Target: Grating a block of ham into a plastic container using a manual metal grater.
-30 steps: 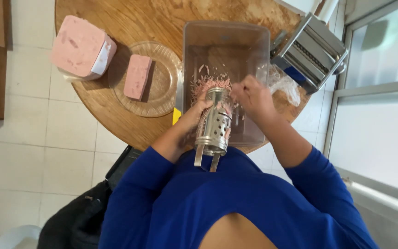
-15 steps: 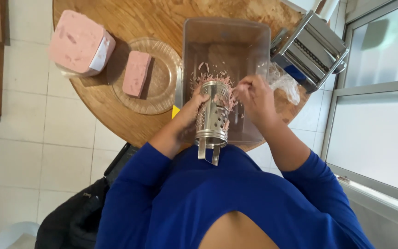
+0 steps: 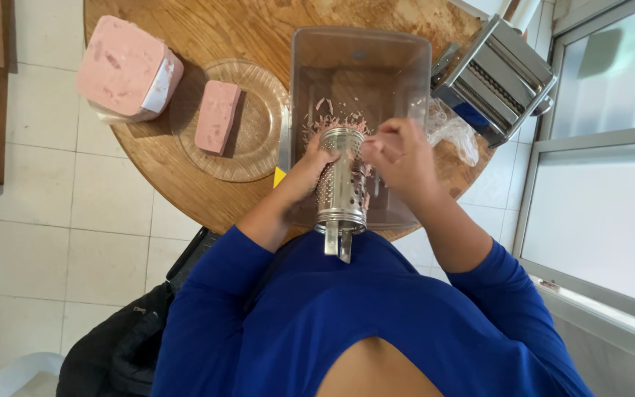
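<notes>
Left grip [image 3: 310, 165] is wrapped tight around a perforated steel drum grater [image 3: 339, 180], held over the clear plastic tub [image 3: 406, 59] on the round wooden worktop [image 3: 207, 22]. Right grip [image 3: 398, 154] pinches a small pink piece against the drum. Pink shavings [image 3: 332, 117] lie in the tub. A pink slab [image 3: 217, 116] sits on a glass plate [image 3: 259, 147] well to the left.
</notes>
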